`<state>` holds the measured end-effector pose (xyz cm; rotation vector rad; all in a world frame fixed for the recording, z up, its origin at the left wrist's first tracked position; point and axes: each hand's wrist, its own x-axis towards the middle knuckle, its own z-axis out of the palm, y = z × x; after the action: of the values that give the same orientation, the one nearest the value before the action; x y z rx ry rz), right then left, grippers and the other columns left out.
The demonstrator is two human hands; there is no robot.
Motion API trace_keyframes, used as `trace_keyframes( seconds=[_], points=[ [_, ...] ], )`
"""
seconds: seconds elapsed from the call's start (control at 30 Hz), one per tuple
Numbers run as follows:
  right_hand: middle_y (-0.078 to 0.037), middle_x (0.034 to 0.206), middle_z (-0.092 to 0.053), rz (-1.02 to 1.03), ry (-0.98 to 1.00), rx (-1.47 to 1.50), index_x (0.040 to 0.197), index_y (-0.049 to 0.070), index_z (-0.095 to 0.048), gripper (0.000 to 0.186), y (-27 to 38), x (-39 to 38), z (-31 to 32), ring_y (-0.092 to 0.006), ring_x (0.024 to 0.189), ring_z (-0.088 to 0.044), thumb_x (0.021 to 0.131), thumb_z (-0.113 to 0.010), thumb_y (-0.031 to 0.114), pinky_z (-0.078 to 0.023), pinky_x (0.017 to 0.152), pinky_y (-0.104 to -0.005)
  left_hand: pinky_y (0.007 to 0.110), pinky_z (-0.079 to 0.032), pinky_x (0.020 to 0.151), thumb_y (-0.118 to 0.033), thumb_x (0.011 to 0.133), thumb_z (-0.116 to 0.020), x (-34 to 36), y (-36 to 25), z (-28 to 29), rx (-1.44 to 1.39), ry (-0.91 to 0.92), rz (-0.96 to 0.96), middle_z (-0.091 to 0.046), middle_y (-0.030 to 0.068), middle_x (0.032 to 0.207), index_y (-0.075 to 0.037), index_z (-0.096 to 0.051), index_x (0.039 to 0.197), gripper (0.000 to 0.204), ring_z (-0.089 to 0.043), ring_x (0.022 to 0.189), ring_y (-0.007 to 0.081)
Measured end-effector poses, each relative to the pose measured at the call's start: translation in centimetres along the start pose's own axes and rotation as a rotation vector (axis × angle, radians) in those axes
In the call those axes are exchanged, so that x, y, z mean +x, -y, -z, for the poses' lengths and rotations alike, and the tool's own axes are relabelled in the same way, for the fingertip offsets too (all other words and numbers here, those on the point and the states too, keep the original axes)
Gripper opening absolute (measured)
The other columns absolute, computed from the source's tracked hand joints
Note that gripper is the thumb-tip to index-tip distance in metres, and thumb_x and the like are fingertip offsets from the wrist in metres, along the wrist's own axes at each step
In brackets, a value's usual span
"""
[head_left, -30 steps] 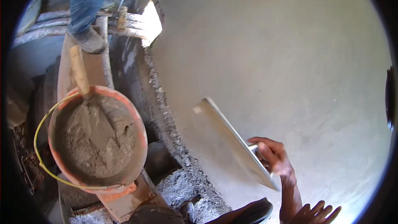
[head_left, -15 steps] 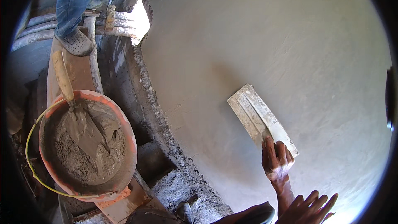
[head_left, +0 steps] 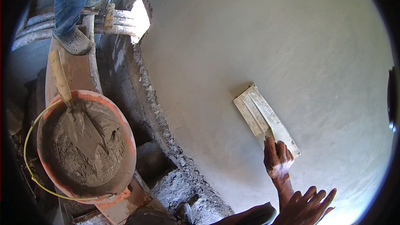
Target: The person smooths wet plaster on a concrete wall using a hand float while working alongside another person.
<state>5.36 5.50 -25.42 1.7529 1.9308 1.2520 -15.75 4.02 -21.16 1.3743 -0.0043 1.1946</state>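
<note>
My right hand (head_left: 278,158) is wrapped round the handle of a pale, mortar-smeared plastering float (head_left: 260,110). The float lies at a slant against the grey plastered wall (head_left: 216,37), a shadow along its upper left edge. Below it, near the lower edge, my left hand (head_left: 306,206) has its fingers spread with nothing in them. It overlaps the right forearm in the picture, and whether it touches the wall I cannot tell. On the left, an orange-rimmed bucket (head_left: 130,141) holds wet grey mortar (head_left: 83,164), with a wooden-handled trowel (head_left: 60,75) resting in it.
The bucket sits on a plank (head_left: 75,68), its yellow handle (head_left: 27,150) hanging outward. Another person's shoe (head_left: 75,41) stands on the plank's far end, by several poles (head_left: 35,29). A rough broken ledge (head_left: 160,125) borders the wall; bright light fills an opening (head_left: 141,18).
The float's upper end has swung slightly right, with my right hand nearly in place. My left hand has shifted a little left. The bucket and plank appear slightly further left.
</note>
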Motion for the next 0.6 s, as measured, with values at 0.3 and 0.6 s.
trace_keyframes(
  seconds=[0.3, 0.6],
  points=[
    [-0.006, 0.075, -0.055, 0.074, 0.015, 0.024, 0.110, 0.008, -0.066, 0.032, -1.0, -1.3, 2.1, -0.0191, 0.056, -0.056, 0.079, -0.074, 0.008, -0.043, 0.046, -0.0310, 0.041, -0.041, 0.082, -0.037, 0.090, -0.060, 0.6, 0.7, 1.0, 0.012, 0.038, -0.080, -0.054, 0.0047, 0.100, -0.008, -0.056, 0.122, 0.044, -0.048, 0.096, 0.0217],
    [-0.002, 0.073, -0.050, 0.052, -0.101, -0.003, 0.112, 0.010, -0.066, 0.032, -0.6, 2.3, -0.5, -0.0140, 0.054, -0.054, 0.081, -0.073, 0.010, -0.043, 0.045, -0.0300, 0.043, -0.041, 0.084, -0.034, 0.092, -0.059, 0.1, 0.6, 0.5, -0.014, 0.036, -0.084, -0.058, 0.0086, 0.100, -0.005, -0.057, 0.122, 0.042, -0.050, 0.097, 0.0242]
  ],
)
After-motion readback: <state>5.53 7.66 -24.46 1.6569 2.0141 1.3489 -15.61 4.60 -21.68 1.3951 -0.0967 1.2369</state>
